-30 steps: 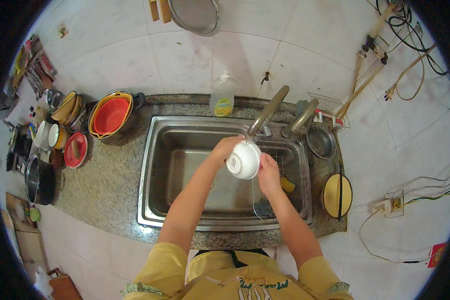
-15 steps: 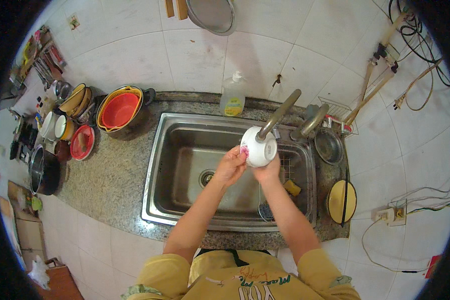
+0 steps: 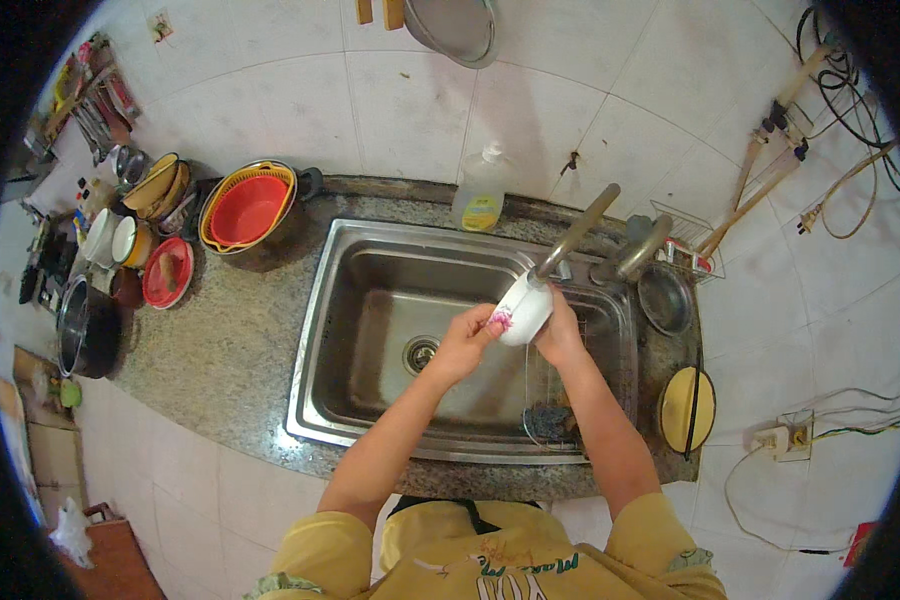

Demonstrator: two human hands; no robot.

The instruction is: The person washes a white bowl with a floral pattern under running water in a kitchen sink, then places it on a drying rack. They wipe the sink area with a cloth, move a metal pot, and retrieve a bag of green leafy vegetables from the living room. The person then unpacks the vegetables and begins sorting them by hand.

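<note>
A white bowl (image 3: 526, 306) with a pink flower print is held up over the sink, tilted onto its side right under the tap (image 3: 582, 228). My left hand (image 3: 470, 342) grips its left rim beside the flower. On the other side my right hand (image 3: 562, 332) holds the bowl, its fingertips partly hidden behind it. Below lies the steel sink (image 3: 385, 345), with a round drain (image 3: 421, 354) in its floor. Whether water is running from the tap cannot be made out.
A dish soap bottle (image 3: 481, 187) stands behind the sink. A wire rack with a dark scrubber (image 3: 548, 423) sits at the sink's right. Left on the counter are a red basin (image 3: 250, 211) nested in a pot, and a black pot (image 3: 87, 328). A yellow oval dish (image 3: 687, 410) lies far right.
Both hands have turned the bowl, so its round base no longer faces up toward me and its side shows instead. My view has shifted slightly.
</note>
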